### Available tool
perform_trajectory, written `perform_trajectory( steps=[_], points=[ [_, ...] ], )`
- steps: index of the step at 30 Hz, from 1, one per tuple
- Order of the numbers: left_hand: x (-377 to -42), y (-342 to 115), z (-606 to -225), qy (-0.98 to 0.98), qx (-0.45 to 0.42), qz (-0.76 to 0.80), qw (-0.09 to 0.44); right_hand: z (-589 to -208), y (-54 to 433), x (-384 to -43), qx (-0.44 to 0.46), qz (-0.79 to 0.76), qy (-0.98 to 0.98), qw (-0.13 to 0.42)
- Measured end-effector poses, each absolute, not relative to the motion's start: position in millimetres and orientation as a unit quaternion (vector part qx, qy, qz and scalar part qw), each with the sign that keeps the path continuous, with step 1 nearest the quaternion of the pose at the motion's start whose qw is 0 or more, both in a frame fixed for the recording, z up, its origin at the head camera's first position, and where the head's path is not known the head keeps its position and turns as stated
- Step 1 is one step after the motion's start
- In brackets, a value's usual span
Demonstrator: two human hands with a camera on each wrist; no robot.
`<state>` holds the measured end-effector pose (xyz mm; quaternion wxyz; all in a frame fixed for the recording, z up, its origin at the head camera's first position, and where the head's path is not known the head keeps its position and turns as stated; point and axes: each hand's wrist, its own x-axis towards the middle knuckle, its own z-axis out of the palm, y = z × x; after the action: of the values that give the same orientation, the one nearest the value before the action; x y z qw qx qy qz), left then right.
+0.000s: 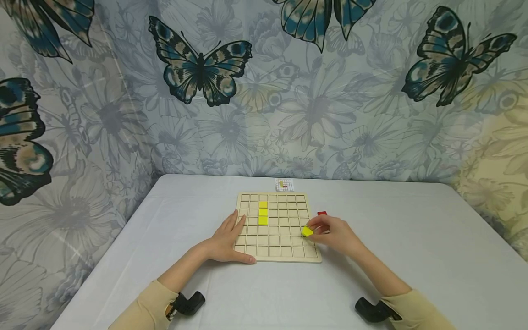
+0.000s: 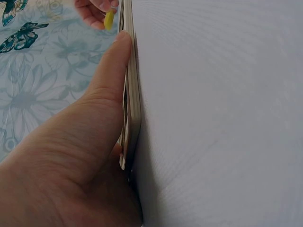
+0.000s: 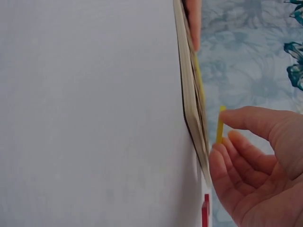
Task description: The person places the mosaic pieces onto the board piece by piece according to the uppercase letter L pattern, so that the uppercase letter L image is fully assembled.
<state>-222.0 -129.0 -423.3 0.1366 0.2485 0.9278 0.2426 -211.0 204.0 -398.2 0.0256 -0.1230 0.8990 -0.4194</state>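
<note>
A square wooden grid board [image 1: 284, 251] lies on the white table. My left hand [image 1: 224, 238] rests on its left edge, fingers spread and thumb along the front corner. In the left wrist view the thumb [image 2: 106, 71] lies flat on the rim. Three yellow square tiles [image 1: 263, 212] sit in one column of cells, left of centre. My right hand [image 1: 335, 234] pinches another yellow tile [image 1: 307, 231] between thumb and fingers over the board's right side. The right wrist view shows that tile [image 3: 220, 125] held on edge, apart from the board.
Red pieces [image 1: 321, 213] lie beside the board's right edge, partly behind my right hand. A small printed card [image 1: 284, 184] with a coloured grid pattern is behind the board. The white table [image 1: 412, 238] meets a butterfly-patterned curtain [image 1: 321, 114] at the back.
</note>
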Motion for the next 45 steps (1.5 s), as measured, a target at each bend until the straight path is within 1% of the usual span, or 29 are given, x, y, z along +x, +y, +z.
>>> perform_trajectory(
  steps=[7,20,36,45],
  points=[
    [-221.3,-127.9,-421.0,0.930,0.245,0.234,0.140,-398.5,191.2,-213.6,-0.144,-0.425,0.893,0.034],
    [-221.3,-128.3,-420.9,0.928,0.251,0.236,0.141,-402.9,167.2,-220.2,-0.139,-0.428,0.891,0.055],
    [-220.3,-129.2,-420.6,0.925,0.255,0.248,0.133,-403.3,133.0,-228.2,-0.190,-0.423,0.884,0.057],
    [-220.5,-128.5,-419.6,0.930,0.247,0.236,0.139,-402.7,117.4,-232.7,-0.216,-0.393,0.893,0.045]
  ],
)
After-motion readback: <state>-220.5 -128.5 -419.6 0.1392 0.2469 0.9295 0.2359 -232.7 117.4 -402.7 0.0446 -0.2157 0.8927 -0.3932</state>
